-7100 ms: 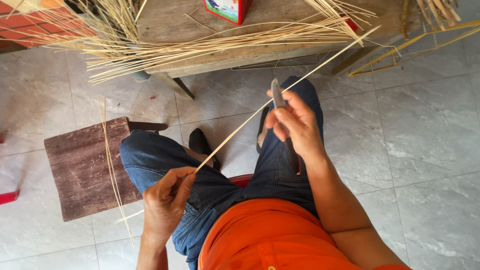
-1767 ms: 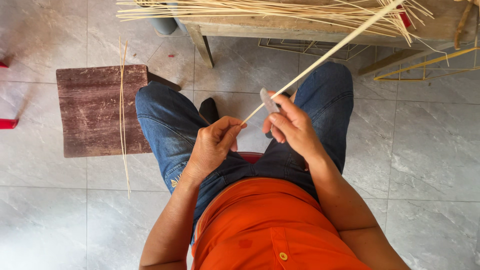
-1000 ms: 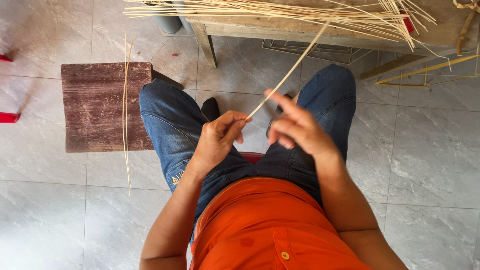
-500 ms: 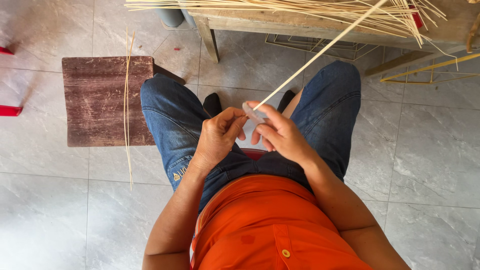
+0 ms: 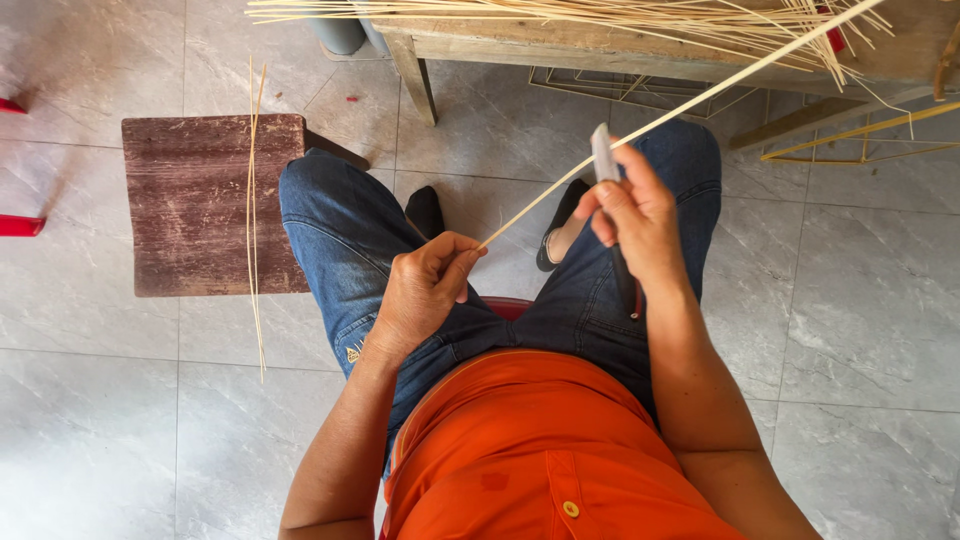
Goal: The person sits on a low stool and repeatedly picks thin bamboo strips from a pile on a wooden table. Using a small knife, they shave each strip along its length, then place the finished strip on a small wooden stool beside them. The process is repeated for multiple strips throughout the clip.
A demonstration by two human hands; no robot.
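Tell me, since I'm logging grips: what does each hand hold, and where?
The left hand pinches the strip at its near end. The right hand grips the knife by its handle, blade against the strip.

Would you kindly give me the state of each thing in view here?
Left hand: closed, pinching the strip's near end.
Right hand: gripping a knife upright.
Knife: blade against the strip.
Long strip: held taut, slanting up to the bench.
Stool: upright, thin strips lying across it.
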